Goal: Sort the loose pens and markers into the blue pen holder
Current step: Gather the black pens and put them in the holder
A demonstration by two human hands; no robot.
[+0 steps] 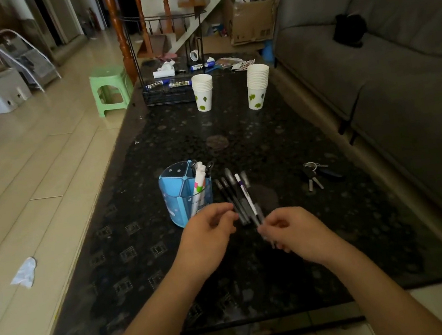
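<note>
The blue pen holder (174, 193) stands on the dark table, left of centre, with white markers (199, 179) leaning in its right compartment. A bundle of several pens (239, 196), mostly dark with one white and purple, fans out above the table just right of the holder. My right hand (294, 231) is closed around the lower ends of the bundle. My left hand (209, 231) sits just in front of the holder, its fingertips pinching the leftmost dark pens of the same bundle.
A bunch of keys (315, 172) lies to the right of the pens. Two stacks of paper cups (203, 91) (257, 85) stand farther back, with a wire rack (166, 92) holding blue markers behind them. A grey sofa (399, 71) runs along the table's right side.
</note>
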